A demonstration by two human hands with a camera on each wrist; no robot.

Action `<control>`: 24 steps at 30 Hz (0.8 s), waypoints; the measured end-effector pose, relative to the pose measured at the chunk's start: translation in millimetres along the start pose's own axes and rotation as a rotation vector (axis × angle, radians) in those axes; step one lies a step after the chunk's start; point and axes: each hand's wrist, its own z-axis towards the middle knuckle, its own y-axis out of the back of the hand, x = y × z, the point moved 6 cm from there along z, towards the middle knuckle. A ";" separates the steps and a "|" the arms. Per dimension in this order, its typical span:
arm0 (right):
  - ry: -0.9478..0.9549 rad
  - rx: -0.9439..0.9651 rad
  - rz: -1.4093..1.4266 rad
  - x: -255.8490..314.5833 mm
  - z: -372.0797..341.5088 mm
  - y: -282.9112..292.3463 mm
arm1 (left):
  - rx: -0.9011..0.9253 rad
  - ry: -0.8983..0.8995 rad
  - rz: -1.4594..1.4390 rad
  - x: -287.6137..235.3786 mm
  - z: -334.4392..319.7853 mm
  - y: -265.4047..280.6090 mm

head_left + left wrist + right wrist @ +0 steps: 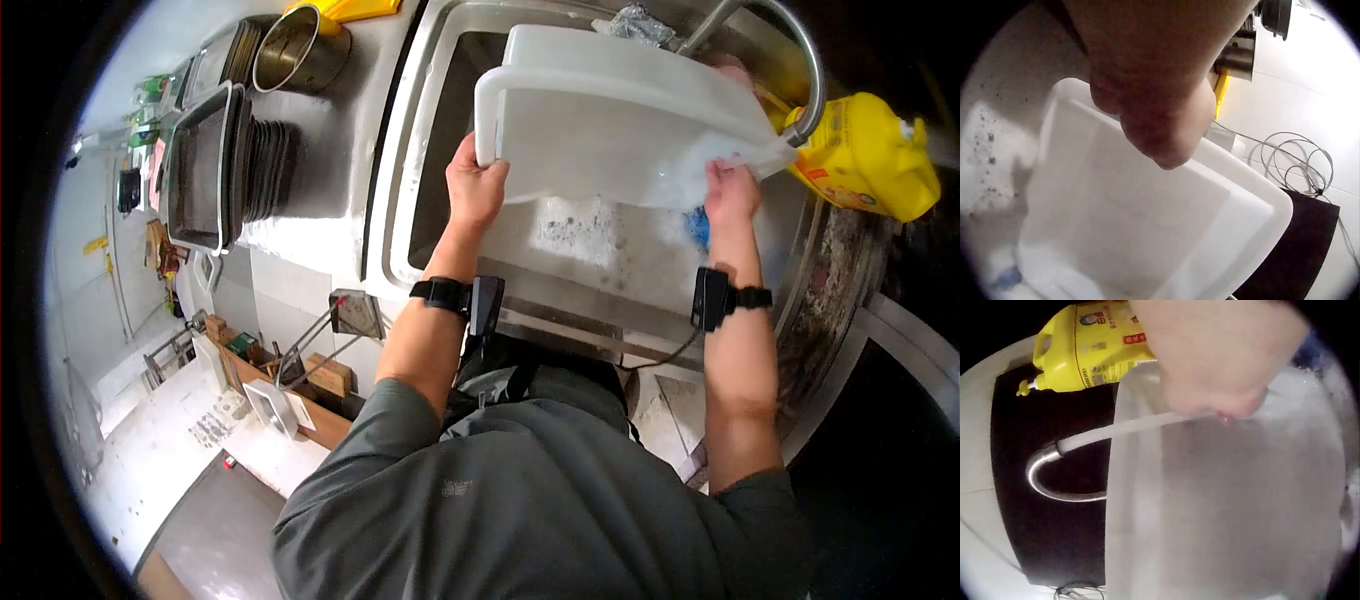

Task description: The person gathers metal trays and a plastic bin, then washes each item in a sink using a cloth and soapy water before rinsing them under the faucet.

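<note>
A large white plastic tub [620,130] is tilted up over the sink [400,200], its open side facing me. My left hand [476,185] grips the rim at its left end, thumb on the inner side, as the left wrist view also shows over the tub wall [1122,206]. At the tub's lower right edge, my right hand [733,192] holds the rim with curled fingers, its fingertips partly hidden. Water [1116,430] streams from the curved metal faucet [1041,465] into the tub beside the right fingers. Below that hand lies something blue [697,228] in the sink.
To the right of the sink lies a yellow detergent jug [865,155]. Suds [575,230] cover part of the sink floor. On the left counter are stacked dark trays [265,170] and a metal pot [300,55]. Crumpled foil [640,25] lies behind the tub.
</note>
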 end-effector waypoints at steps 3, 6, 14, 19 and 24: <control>-0.156 0.146 0.194 -20.4 12.0 -33.7 | -0.004 -0.049 -0.075 1.4 7.9 -5.3; -0.089 0.435 0.272 -16.7 3.6 -40.7 | -0.001 -0.018 -0.032 7.6 1.2 -4.6; 0.317 0.149 -1.006 54.9 16.5 108.3 | 0.101 0.181 -0.294 34.9 19.5 -37.1; -0.008 0.428 -0.491 59.8 25.7 109.8 | 0.236 0.201 -0.345 52.4 29.8 -86.2; 0.215 0.337 -0.367 75.2 12.5 112.0 | 0.246 0.224 -0.323 61.1 38.1 -111.4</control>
